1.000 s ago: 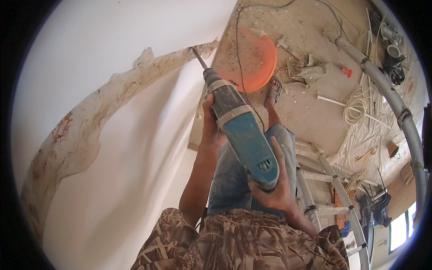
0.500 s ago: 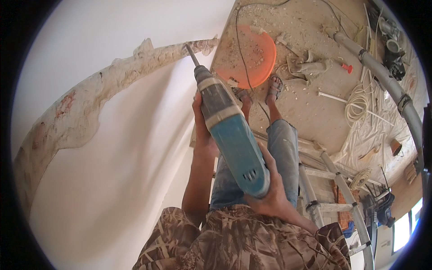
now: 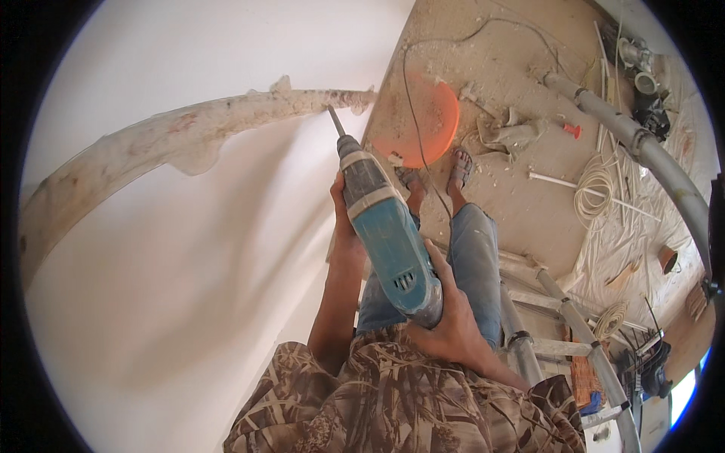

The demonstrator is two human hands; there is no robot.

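Note:
I hold a teal and grey rotary hammer drill (image 3: 385,238) pointed up and away from me. My left hand (image 3: 342,208) is closed on the left side of its front body, partly hidden behind it. My right hand (image 3: 453,317) wraps round the rear end. The long metal bit (image 3: 337,119) has its tip at the lower edge of a stripped, rough band (image 3: 189,136) across the white wall (image 3: 189,287); whether it touches cannot be told. My sandalled feet are below, beside an orange plastic basin (image 3: 430,128) strewn with rubble.
A black cord (image 3: 411,98) runs over the dusty, debris-strewn floor (image 3: 506,204). An aluminium ladder (image 3: 566,317) is at my right. Beyond lie a long metal pole (image 3: 627,136), coiled white cable (image 3: 593,196), a red plastic piece (image 3: 572,130) and crumpled sheeting.
The drill's front has moved left, then slightly down, its tip following the band's lower edge. The view has shifted, and more of both legs and feet shows. Both hands keep their hold.

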